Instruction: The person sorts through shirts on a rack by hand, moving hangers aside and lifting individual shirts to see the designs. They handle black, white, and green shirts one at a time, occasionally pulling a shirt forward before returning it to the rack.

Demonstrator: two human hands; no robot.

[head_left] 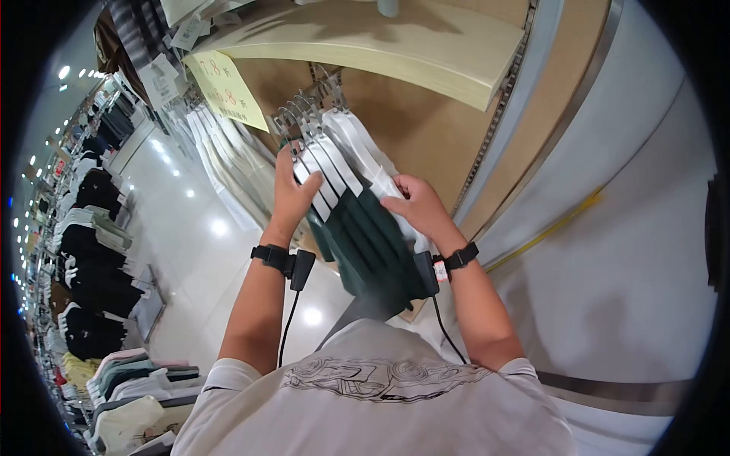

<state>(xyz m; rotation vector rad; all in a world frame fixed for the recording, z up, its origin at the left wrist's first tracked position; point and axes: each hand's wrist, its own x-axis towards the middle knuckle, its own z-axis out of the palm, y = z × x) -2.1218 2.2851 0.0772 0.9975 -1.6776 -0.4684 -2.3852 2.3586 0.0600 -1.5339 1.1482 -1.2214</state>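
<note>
Several dark green garments (pixel 369 243) with white bands at the top hang close together from metal clip hangers (pixel 304 114). My left hand (pixel 293 190) is closed around the left end of their bands, thumb in front and fingers mostly hidden behind. Behind and to the right of the green ones hang white garments (pixel 361 144). The fingers of my right hand (pixel 418 207) pinch the edge of the white cloth, right beside the green garments. Both my wrists wear black straps with small boxes and cables.
Above the hangers juts a pale wooden shelf (pixel 365 49), with a yellow price sign (pixel 226 87) at its left. More light garments (pixel 228 163) hang to the left. A wooden post (pixel 544 114) and white wall (pixel 608 251) stand right. Clothes racks (pixel 95 251) line the far left.
</note>
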